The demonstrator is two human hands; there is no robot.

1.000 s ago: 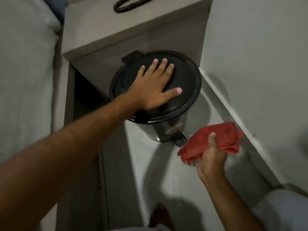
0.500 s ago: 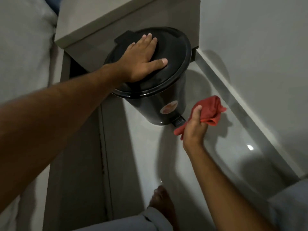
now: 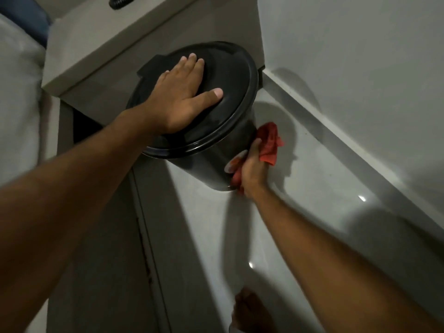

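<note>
A black pedal bin (image 3: 206,164) with a round black lid (image 3: 230,92) stands on the pale floor, tilted toward the wall. My left hand (image 3: 185,97) lies flat on the lid, fingers straight and thumb spread. My right hand (image 3: 252,169) grips a red cloth (image 3: 270,143) and holds it against the bin's right side, beside a pale round sticker (image 3: 234,162). The cloth covers the bin's pedal area.
A beige bedside cabinet (image 3: 96,51) sits behind the bin, with a black coiled cord (image 3: 120,2) on top. A bed with pale sheets (image 3: 16,104) lies at the left. A white wall and skirting (image 3: 336,131) run along the right. My bare foot (image 3: 249,311) shows at the bottom.
My right hand moved the red cloth from the air up against the bin's side. The bin has tilted further under my left hand, which stayed flat on the lid.
</note>
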